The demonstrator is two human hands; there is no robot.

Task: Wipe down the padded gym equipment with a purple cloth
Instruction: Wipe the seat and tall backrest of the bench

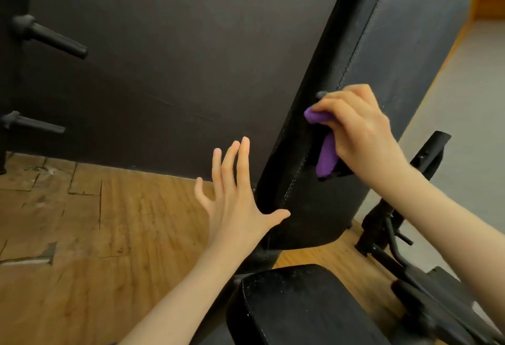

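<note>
Nearest, seat pad [300,306]; above it, left hand [235,197] spread flat beside the tilted backrest pad [382,71], right hand [355,128] gripping the purple cloth [326,153] against the pad's left edge

Cloth [325,153]: solid purple, no pattern. Backrest pad [382,71]: black, pale stitching line along edge. Seat pad [295,306]: black, pale specks, pale stitched seam. Floor [82,235]: orange-brown wood grain. Wall [177,57]: dark grey-brown. Pegs [52,35]: dark grey. Frame [388,235]: black.
</note>
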